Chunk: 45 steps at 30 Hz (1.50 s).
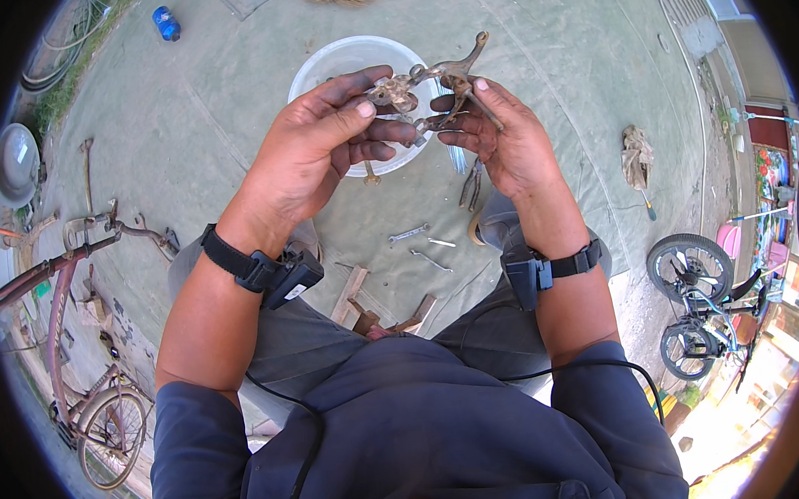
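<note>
Above a white plastic basin, I hold a dirty, branched metal part with curved arms, which looks like a bicycle brake caliper. My left hand is closed around its left end. A crumpled, shiny brownish piece shows between the thumb and fingers there; I cannot make out whether it belongs to the part. My right hand pinches the lower arms from the right. Fingers on both hands are blackened. A small metal tab hangs by my left fingertips.
Between my feet lie spanners and pliers on a green ground sheet. A wooden frame is nearer me. An old bicycle stands left, a small one right. A rag and blue bottle lie farther out.
</note>
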{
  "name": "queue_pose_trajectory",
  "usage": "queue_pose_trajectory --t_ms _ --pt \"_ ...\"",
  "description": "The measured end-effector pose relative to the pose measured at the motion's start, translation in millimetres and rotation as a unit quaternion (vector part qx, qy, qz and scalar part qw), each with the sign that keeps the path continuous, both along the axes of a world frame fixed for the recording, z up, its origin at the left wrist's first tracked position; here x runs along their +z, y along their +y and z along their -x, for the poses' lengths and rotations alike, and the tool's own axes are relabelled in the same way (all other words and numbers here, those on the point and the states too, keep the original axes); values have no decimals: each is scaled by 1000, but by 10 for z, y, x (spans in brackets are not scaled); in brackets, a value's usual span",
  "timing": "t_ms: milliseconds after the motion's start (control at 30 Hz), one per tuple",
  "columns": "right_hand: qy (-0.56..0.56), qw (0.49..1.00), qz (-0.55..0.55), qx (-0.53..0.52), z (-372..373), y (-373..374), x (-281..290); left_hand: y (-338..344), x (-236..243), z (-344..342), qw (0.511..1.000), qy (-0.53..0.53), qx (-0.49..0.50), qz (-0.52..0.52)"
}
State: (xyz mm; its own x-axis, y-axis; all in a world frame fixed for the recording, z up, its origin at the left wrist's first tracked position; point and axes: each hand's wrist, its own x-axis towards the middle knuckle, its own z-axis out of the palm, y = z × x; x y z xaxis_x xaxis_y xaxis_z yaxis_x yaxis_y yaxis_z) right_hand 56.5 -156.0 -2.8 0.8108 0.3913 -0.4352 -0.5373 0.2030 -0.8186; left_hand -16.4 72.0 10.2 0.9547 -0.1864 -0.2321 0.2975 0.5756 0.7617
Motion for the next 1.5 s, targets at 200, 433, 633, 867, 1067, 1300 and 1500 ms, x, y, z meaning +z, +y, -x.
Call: queue_pose_trajectory --t_ms 200,433,633,867,1067,1300,1500 --pt "-12 1000 7 9 -4 -13 -17 18 -26 -16 1000 17 7 11" --pt "-18 1000 0 14 15 -9 14 -2 -26 -17 999 32 0 -6" --pt "-44 990 -110 80 49 -46 -10 -9 -38 -12 997 53 -35 -35" --pt "-1 993 -115 25 117 73 -84 -68 -20 30 993 46 -78 -73" --pt "1 986 -155 62 133 56 -45 -81 -4 28 988 41 -129 -80" --pt "4 991 -136 12 173 91 -98 -106 -53 50 988 51 -128 -62" --pt "7 993 -112 -32 194 141 -73 -158 -103 79 987 71 -137 -49"
